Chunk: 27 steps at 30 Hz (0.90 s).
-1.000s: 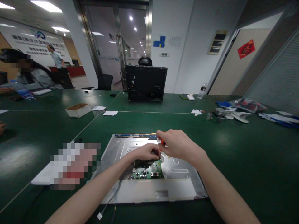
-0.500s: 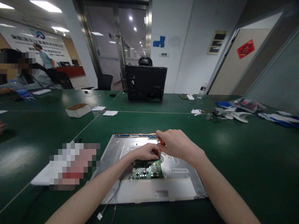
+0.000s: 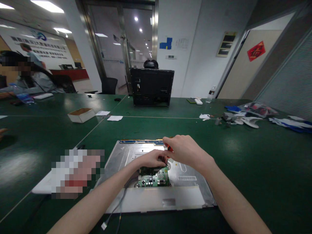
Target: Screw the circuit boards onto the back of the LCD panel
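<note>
A silver display panel [image 3: 187, 170] lies flat on the green table with its metal back up. On its middle sits a green circuit board [image 3: 154, 180], partly covered by my fingers. My right hand [image 3: 184, 149] is closed around a screwdriver [image 3: 169, 149] with a red and black handle, held upright over the board's upper right corner. My left hand [image 3: 154, 158] is pinched close to the screwdriver's tip at that corner; what its fingers grip is hidden. A grey cable [image 3: 119, 203] runs off the panel's lower left, ending in a white connector [image 3: 104, 225].
A black monitor housing [image 3: 152, 87] stands at the back. An open white box [image 3: 82, 115] and paper slips [image 3: 115, 118] lie left of centre. Metal parts and white pieces [image 3: 251, 122] are at the right. A blurred white item [image 3: 44, 183] lies left of the panel. People are at far left.
Both hands stay over the board's corner, with barely any visible shift of the screwdriver. In the background, a walking person has moved to the left.
</note>
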Each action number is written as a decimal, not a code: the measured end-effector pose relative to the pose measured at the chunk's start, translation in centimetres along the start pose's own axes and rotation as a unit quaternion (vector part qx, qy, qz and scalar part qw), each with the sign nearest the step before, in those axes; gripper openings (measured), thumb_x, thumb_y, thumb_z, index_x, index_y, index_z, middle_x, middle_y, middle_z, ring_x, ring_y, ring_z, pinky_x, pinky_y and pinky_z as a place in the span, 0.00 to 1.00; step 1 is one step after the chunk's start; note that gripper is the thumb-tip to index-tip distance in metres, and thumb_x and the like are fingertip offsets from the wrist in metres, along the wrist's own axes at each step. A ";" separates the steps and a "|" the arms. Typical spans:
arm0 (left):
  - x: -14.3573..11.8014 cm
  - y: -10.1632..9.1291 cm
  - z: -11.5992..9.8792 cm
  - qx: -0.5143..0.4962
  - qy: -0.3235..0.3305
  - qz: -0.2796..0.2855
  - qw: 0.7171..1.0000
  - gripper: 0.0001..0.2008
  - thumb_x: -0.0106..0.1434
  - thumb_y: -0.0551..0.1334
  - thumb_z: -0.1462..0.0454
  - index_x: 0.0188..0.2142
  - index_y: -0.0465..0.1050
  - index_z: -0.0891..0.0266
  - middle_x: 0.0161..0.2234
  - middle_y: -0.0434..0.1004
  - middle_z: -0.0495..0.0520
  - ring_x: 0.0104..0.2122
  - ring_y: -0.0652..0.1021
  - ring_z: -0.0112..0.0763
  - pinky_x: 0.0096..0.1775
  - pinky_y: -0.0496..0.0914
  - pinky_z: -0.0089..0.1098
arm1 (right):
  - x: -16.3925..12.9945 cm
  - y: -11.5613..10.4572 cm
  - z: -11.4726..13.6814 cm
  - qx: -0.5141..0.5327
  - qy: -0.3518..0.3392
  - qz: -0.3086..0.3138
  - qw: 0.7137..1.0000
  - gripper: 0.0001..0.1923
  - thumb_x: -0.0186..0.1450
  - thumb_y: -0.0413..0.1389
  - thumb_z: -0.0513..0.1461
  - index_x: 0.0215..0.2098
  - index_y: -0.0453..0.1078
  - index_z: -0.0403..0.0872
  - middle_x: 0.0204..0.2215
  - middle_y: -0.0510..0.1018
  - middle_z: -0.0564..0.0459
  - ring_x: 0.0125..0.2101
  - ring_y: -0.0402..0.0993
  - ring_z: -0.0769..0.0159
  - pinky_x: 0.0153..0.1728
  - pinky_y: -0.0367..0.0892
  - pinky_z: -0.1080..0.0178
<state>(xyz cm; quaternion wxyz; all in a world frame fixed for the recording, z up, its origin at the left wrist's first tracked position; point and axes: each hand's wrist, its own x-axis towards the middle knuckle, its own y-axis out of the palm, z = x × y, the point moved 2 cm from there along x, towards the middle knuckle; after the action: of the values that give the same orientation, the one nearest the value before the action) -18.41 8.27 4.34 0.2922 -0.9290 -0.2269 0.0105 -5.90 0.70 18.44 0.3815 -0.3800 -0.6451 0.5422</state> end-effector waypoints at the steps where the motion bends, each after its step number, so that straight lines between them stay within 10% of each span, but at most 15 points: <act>1: 0.0 0.0 0.0 -0.002 -0.001 0.000 1.000 0.06 0.53 0.62 0.71 0.33 0.73 0.64 0.30 0.75 0.48 0.30 0.74 0.27 0.34 0.66 0.24 | 0.0 0.0 0.0 -0.002 0.001 -0.003 1.000 0.09 0.64 0.49 0.46 0.36 0.65 0.49 0.27 0.76 0.53 0.26 0.71 0.64 0.21 0.46 0.65; 27: 0.0 0.0 0.4 0.018 -0.012 -0.002 1.000 0.05 0.54 0.63 0.68 0.32 0.74 0.65 0.31 0.75 0.50 0.31 0.74 0.29 0.35 0.66 0.26 | -0.2 -0.3 0.0 0.014 -0.009 0.010 1.000 0.07 0.62 0.50 0.40 0.38 0.63 0.48 0.29 0.76 0.52 0.26 0.71 0.65 0.21 0.47 0.65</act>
<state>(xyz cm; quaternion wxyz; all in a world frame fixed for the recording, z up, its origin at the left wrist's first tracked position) -18.43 8.49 3.99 0.3062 -0.9230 -0.2318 0.0249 -5.89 0.49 18.73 0.3751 -0.3762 -0.6371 0.5585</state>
